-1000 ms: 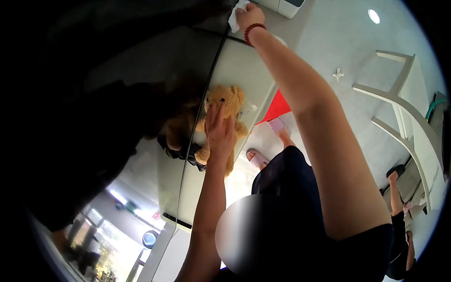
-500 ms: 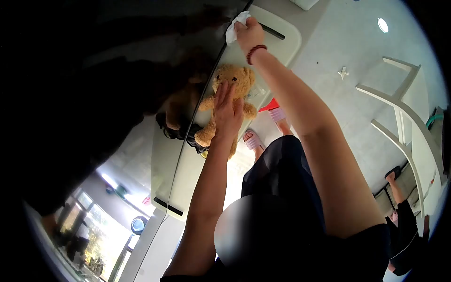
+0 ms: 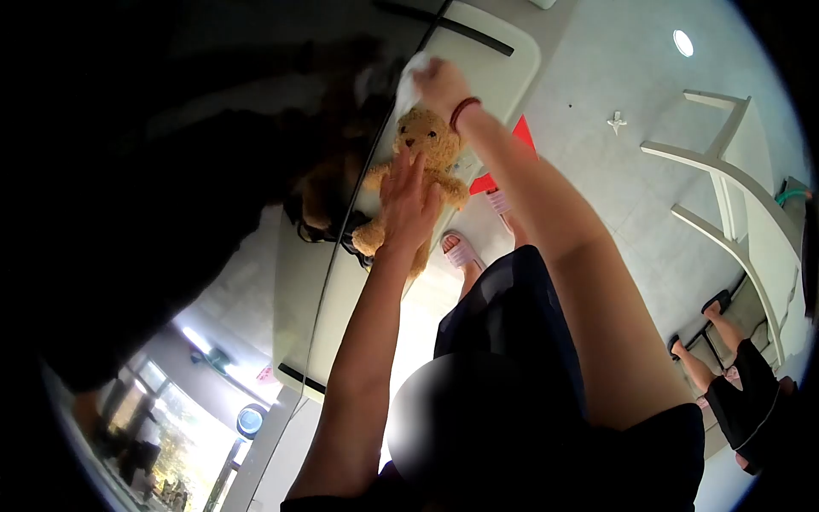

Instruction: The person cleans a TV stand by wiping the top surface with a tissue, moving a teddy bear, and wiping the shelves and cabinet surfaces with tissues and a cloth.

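Note:
My right hand (image 3: 441,88), with a dark red bracelet at its wrist, is closed on a crumpled white tissue (image 3: 412,81). The tissue is at the edge of a dark glossy screen (image 3: 281,111), just above the teddy bear's head. The tan teddy bear (image 3: 426,136) sits on a pale cabinet top (image 3: 486,81), close against the screen. My left hand (image 3: 409,205) lies over the bear's body, fingers stretched out towards its muzzle; the palm side is hidden. A black object (image 3: 311,230) beside the bear shows partly, along with reflections in the screen.
A white chair (image 3: 725,183) stands on the grey floor to the right. Another person (image 3: 742,392) in dark clothes is at the lower right. A red piece (image 3: 522,141) shows beside the cabinet, near my pink slippers (image 3: 461,252). A cable (image 3: 317,316) runs along the lower left.
My right hand has come down along the screen edge with the tissue, from the cabinet's far end to the bear's head. My left hand stays at the bear.

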`<state>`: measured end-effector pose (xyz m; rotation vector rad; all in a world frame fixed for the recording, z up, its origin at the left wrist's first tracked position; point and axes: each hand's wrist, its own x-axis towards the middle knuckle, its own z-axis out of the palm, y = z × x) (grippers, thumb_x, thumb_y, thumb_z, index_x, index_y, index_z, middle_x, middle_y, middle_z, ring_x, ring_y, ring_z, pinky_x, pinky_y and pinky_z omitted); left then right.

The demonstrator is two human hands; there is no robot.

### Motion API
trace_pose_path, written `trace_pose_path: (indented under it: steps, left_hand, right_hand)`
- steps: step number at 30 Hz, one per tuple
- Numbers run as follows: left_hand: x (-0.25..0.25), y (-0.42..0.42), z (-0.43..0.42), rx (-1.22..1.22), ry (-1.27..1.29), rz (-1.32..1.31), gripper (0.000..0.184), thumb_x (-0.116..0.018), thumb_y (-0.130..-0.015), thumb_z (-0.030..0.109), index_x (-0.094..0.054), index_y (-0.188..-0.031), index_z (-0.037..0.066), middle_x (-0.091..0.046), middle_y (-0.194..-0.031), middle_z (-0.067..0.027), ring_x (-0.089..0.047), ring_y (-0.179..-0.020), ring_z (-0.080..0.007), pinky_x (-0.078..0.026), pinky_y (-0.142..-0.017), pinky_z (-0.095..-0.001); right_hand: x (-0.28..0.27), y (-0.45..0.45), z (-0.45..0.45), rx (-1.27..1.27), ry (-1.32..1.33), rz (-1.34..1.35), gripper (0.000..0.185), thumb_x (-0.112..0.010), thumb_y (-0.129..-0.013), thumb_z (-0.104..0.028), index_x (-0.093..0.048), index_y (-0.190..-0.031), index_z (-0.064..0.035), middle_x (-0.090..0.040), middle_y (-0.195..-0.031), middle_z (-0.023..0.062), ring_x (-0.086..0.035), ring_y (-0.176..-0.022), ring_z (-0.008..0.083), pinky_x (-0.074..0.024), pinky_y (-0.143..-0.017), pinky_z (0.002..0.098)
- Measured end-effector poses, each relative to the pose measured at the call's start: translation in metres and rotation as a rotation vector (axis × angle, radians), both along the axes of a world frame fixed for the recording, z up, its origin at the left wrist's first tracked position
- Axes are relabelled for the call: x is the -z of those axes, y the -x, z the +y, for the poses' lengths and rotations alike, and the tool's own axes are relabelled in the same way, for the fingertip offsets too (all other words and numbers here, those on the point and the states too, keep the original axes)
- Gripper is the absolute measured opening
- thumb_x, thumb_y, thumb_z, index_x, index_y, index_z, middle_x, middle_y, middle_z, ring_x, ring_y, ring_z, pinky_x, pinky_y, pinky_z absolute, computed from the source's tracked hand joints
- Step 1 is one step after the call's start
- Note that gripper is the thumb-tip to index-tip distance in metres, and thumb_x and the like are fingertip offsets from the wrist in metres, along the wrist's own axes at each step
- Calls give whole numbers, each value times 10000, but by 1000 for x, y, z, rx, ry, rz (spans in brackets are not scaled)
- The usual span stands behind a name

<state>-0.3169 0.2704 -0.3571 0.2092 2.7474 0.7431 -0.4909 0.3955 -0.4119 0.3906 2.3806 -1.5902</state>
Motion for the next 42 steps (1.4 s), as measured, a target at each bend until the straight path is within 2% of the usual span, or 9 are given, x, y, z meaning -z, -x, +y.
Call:
trace_pose_path:
  steps: [8, 14, 23, 24, 26, 28, 32, 36, 42]
  left_hand:
    - [10, -52, 0, -166, 216, -185, 971, -687, -799, 473, -165, -1479, 18, -235, -1505, -240, -247, -1396, -357, -187, -1091, -581]
    - [18, -15, 13, -344, 272, -303, 1047, -785, -696, 325, -140, -1486, 88, -253, -1489, -224, -364, -1304, -405, -341, -1023, -564]
    - [-5, -25, -19, -439, -74, -112, 891, -754, -628, 81, -331, -1412, 96, -395, -1309, -204, -405, -1234, -410, -384, -1020, -471]
    - [-15, -29, -22, -419, -79, -49, 890, -755, -619, 64, -341, -1406, 92, -399, -1304, -201, -407, -1225, -408, -386, -1018, -467]
    - [-35, -39, -24, -439, -83, -87, 886, -760, -613, 58, -351, -1398, 82, -398, -1297, -198, -413, -1207, -403, -383, -1014, -464]
    - [-48, -47, -26, -448, -77, -105, 888, -766, -607, 57, -356, -1394, 73, -397, -1292, -196, -417, -1194, -400, -381, -1008, -463]
    - [-47, -58, -28, -438, -44, -63, 908, -792, -592, 75, -359, -1390, 50, -405, -1278, -190, -418, -1189, -392, -370, -997, -468]
    - [-43, -60, -24, -470, -54, -25, 907, -814, -598, 105, -366, -1383, 43, -408, -1277, -186, -418, -1193, -386, -363, -999, -468]
    - [-53, -55, -22, -432, -26, -38, 910, -833, -602, 126, -366, -1377, 37, -412, -1279, -189, -422, -1189, -384, -367, -994, -457]
  right_hand:
    - [-7, -37, -43, -139, -114, -125, 305, -565, -862, -258, -646, -977, 13, -651, -975, 250, -621, -929, 408, -506, -817, 435]
    - [-18, -14, 40, -116, 17, 170, 194, -650, -824, -222, -673, -943, -70, -666, -764, 155, -649, -716, 308, -515, -668, 405]
    - [95, -66, 63, -495, -501, 695, 339, -500, -900, -204, -591, -1217, -125, -596, -1174, 103, -530, -1122, 292, -439, -972, 397]
    - [44, -77, 55, -547, -146, 69, 347, -467, -940, -265, -557, -1253, -148, -594, -1175, 102, -537, -1113, 285, -440, -961, 390]
    - [101, -82, 64, -796, -488, 903, 347, -428, -971, -295, -526, -1268, -146, -601, -1139, 103, -541, -1095, 281, -440, -950, 387]
    - [75, -48, 73, -529, -270, 374, 345, -451, -941, -253, -538, -1263, -166, -583, -1202, 59, -529, -1126, 268, -438, -971, 376]
    - [108, 29, 60, -416, -910, 734, 442, -408, -884, -116, -457, -1315, -30, -471, -1350, 160, -474, -1206, 328, -366, -1048, 410]
    - [111, -32, -6, -537, -426, 436, 477, -445, -911, -118, -429, -1387, -102, -403, -1459, 102, -369, -1346, 292, -273, -1141, 397]
    - [71, -41, 88, -738, -589, 394, 491, -534, -913, -221, -430, -1379, -105, -393, -1466, 72, -371, -1345, 263, -294, -1133, 393]
